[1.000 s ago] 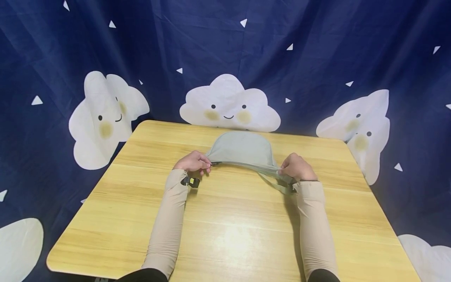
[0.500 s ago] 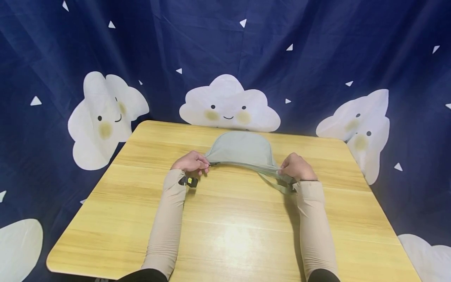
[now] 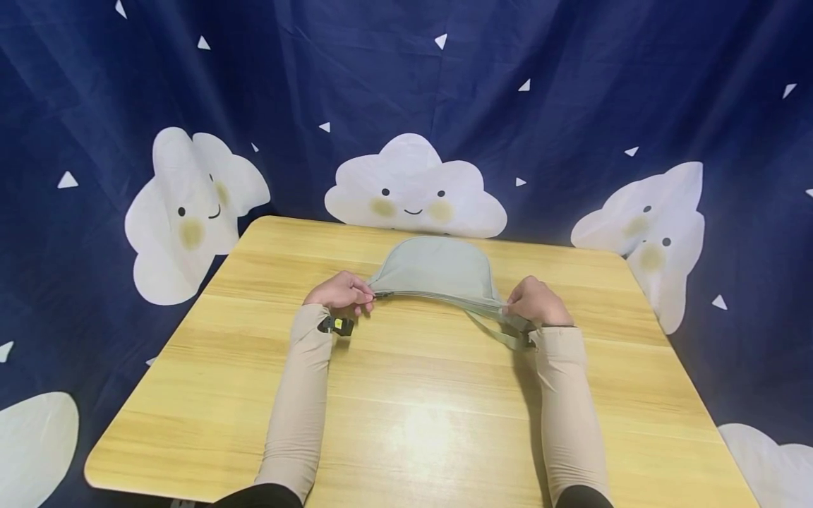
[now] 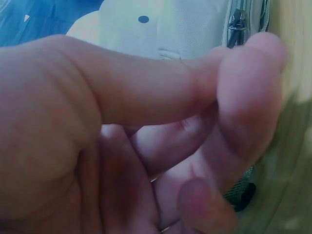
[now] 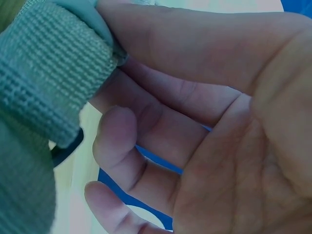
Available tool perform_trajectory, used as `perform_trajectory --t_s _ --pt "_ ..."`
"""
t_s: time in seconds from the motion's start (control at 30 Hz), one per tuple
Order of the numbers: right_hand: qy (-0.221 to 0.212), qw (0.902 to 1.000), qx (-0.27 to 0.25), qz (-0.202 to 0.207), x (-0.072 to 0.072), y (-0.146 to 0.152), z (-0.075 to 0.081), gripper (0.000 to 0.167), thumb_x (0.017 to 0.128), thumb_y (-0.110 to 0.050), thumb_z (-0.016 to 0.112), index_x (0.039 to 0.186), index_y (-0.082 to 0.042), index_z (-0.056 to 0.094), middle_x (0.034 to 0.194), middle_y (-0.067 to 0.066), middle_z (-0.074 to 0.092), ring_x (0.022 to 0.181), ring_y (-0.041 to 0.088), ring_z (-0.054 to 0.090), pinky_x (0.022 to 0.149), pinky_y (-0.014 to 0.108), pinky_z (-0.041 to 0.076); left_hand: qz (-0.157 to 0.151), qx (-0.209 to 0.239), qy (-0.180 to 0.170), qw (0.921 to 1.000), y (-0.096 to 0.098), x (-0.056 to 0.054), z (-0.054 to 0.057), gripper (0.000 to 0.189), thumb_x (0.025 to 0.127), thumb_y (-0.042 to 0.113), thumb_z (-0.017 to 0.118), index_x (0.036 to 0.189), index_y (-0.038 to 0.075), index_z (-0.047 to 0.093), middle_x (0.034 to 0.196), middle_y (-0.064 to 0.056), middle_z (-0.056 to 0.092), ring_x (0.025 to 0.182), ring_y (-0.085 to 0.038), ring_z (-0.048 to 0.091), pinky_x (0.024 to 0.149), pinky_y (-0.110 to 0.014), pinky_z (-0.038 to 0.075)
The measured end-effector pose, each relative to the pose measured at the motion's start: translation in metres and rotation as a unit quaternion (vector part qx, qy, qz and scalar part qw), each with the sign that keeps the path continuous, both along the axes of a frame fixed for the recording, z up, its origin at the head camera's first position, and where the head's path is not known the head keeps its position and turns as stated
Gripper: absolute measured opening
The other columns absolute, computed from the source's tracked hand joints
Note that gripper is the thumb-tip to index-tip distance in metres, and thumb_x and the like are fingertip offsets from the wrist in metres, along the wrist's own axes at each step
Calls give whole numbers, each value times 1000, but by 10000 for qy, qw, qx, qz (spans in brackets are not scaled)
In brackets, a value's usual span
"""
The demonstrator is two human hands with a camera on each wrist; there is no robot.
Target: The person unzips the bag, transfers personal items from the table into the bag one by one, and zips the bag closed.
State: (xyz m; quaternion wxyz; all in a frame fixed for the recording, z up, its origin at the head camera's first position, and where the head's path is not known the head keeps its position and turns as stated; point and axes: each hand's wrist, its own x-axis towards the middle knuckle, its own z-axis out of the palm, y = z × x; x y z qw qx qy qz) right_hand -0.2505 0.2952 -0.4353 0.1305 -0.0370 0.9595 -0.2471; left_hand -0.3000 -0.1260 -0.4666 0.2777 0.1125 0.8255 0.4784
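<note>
A pale grey-green waist bag (image 3: 438, 267) lies near the far edge of the table, its zipper (image 3: 432, 295) running along the side facing me. At the zipper's left end, my left hand (image 3: 339, 291) pinches the dark zipper pull between thumb and forefinger. The metal slider (image 4: 238, 22) shows just beyond those fingertips in the left wrist view. My right hand (image 3: 538, 301) pinches the bag's right end between thumb and fingers. Beside it hangs the woven strap (image 5: 53, 73), close up in the right wrist view. The bag's underside is hidden.
The wooden table (image 3: 419, 395) has rounded corners and a bright reflection in front of the bag. Behind it hangs a dark blue curtain (image 3: 286, 85) printed with white clouds. A strap loop (image 3: 498, 335) droops below the bag's right end.
My left hand has moved slightly left with the zipper pull, along the bag's near side. My right hand keeps its grip on the right end, and the bag stays in place.
</note>
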Motion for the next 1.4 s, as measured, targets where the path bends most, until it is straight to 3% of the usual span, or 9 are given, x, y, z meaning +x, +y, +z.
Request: perform_trajectory --t_s 0.33,0.7,1.0,1.4 --pt "-33 10000 -53 -29 0 0 1 11 82 -15 77 81 -3 79 76 3 73 69 18 58 57 30 45 35 55 -12 10000 -3 0 -1 23 101 5 62 116 -11 69 83 -8 77 63 -9 65 62 -20 55" --pt "-41 10000 -42 -50 1 1 0 11 82 -15 77 82 -4 79 75 3 73 68 18 58 57 30 44 -24 -29 24 10000 -8 0 0 25 101 6 62 119 -10 70 90 -12 78 66 -8 66 63 -19 56" --pt "-1 10000 -83 -10 0 1 2 11 82 -14 78 78 -4 78 71 1 70 65 17 56 55 30 43 -13 -32 -164 9999 -16 1 0 26 101 9 62 120 -7 70 89 -9 79 65 -5 64 58 -17 52" --pt "65 10000 -22 -66 1 1 1 11 82 -14 78 83 -3 80 78 4 73 69 18 59 57 30 45 -95 -105 -125 9998 -27 1 2 27 103 12 61 119 -7 70 89 -5 79 67 -6 62 57 -17 47"
